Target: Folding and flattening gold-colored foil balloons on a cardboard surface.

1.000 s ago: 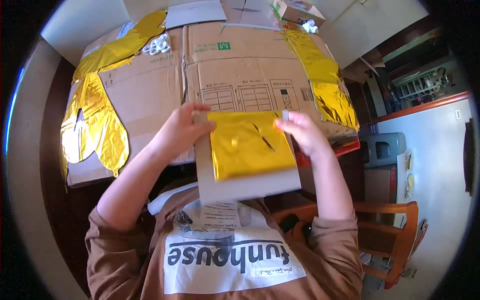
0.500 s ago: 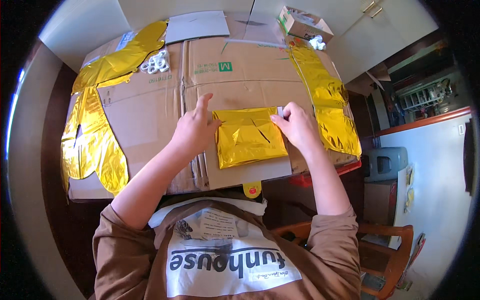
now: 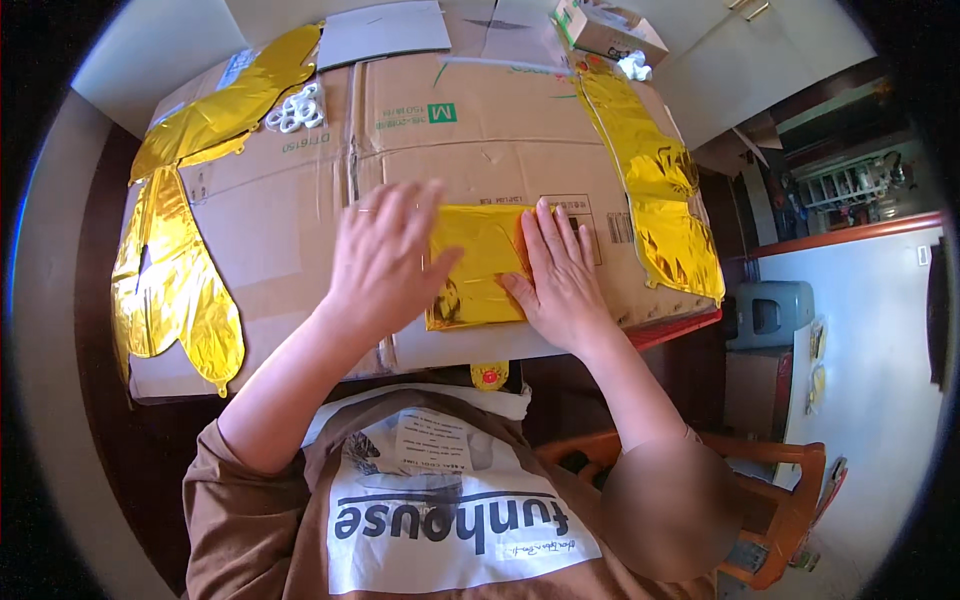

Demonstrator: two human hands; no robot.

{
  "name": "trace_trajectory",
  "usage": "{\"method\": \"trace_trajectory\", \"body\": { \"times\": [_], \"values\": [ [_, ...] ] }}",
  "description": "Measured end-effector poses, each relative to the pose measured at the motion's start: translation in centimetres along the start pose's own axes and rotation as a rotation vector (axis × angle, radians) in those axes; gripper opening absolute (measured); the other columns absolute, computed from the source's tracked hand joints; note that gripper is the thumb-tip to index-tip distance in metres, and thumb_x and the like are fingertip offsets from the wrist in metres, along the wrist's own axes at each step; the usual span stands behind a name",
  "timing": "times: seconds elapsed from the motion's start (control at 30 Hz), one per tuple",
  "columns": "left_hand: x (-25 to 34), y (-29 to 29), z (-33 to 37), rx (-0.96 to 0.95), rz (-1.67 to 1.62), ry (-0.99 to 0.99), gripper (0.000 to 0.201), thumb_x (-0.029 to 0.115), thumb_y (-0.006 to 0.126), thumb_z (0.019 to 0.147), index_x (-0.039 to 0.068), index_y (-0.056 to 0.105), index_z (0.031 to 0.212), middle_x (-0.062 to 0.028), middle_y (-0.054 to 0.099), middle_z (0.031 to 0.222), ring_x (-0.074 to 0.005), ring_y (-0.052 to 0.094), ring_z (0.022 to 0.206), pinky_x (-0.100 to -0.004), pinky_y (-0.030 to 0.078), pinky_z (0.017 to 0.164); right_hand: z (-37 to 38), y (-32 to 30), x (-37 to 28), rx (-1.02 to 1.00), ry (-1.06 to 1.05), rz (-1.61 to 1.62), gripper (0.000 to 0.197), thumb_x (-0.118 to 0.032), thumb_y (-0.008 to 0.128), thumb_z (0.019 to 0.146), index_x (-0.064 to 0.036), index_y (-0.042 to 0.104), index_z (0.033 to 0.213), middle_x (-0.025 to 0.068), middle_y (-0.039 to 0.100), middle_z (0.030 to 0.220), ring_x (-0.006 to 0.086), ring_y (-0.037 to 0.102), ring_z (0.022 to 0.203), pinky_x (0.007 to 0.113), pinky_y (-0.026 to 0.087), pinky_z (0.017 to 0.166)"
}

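Folded gold foil (image 3: 477, 262) | near side, between hands | right hand (image 3: 562, 285): flat on its right part | left hand (image 3: 385, 265): spread wide at left edge, contact unclear

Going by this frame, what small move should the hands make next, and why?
Probably lay the left hand flat on the left part of the folded gold foil: its spread fingers are at that edge, while the right hand rests flat across the right part.
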State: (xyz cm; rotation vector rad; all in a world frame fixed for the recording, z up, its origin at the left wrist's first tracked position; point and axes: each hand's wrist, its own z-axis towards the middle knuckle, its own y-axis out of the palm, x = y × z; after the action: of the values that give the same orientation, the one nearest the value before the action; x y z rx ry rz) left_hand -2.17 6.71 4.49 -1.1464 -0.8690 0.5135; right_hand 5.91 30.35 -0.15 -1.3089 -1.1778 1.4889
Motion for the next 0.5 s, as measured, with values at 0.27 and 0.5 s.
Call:
{"method": "trace_trajectory", "body": {
  "times": [0.27, 0.5],
  "values": [
    [-2.4, 4.4, -1.2, -0.051, 0.018, 0.318, 0.091, 0.054, 0.060, 0.095, -0.002, 0.028, 0.158, -0.0220, 0.027, 0.165, -0.0382, 0.023, 0.155, -0.0512, 0.016, 0.126, -0.5, 1.0, -1.0, 0.033, -0.003, -0.069, 0.088, -0.054, 0.049, 0.102, 0.0026, 0.017, 0.161, 0.0256, 0.014, 0.168, 0.0423, 0.013, 0.156, 0.061, 0.005, 0.124],
    [-2.8, 4.7, -1.1, -0.054, 0.074, 0.369, 0.091, 0.060, 0.053, 0.097, -0.005, 0.029, 0.156, -0.0237, 0.027, 0.165, -0.0377, 0.022, 0.155, -0.0503, 0.015, 0.126, -0.9, -0.4, 0.2, -0.045, 0.069, 0.105, 0.086, -0.059, 0.038, 0.104, -0.0002, 0.011, 0.163, 0.0225, 0.010, 0.170, 0.0362, 0.008, 0.158, 0.058, 0.000, 0.125]
  ]
}}
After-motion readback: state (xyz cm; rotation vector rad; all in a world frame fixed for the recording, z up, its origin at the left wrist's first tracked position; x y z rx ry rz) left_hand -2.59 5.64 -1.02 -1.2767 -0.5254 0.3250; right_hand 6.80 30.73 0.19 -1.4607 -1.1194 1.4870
